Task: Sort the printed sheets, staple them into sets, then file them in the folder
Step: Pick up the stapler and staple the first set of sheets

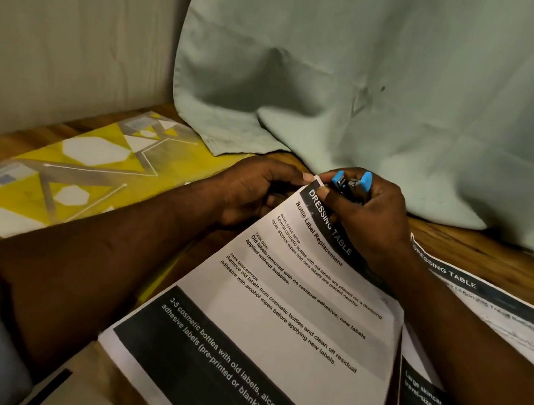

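Grips a small blue stapler (pixel 351 183) in the right hand (pixel 368 219), with fingers curled round its body and 2 blue ends poking out above the knuckles; cannot tell whether paper sits inside its mouth yet. Pinches the far top corner of the printed set (pixel 281 308) with the left hand (pixel 255 190), thumb tip pressed on the paper just beside the stapler's nose, so bringing both hands onto 1 point. Finds that corner immediately left of the tool, touching or very nearly so, with the "DRESSING TABLE" header band passing under the right palm. Runs the set's long axis from the hands back toward the body, slanted a little to the near left, over the wooden table (pixel 500 253). Makes the right hand the nearer of the 2 to the staple spot and gives the left only the steadying. Judges the step in hand to be stapling this set at its top corner: calls for the corner pushed squarely into the mouth with edges aligned, then 1 firm squeeze. Reaches both forearms forward and inward with wrists converging, the right wrist crossing above the header. Leaves another printed sheet (pixel 486 304) flat to the right, partly hidden by the right forearm, and the yellow patterned folder (pixel 92 155) flat and well apart to the left, beside a pale green curtain (pixel 380 80); filing not yet begun.
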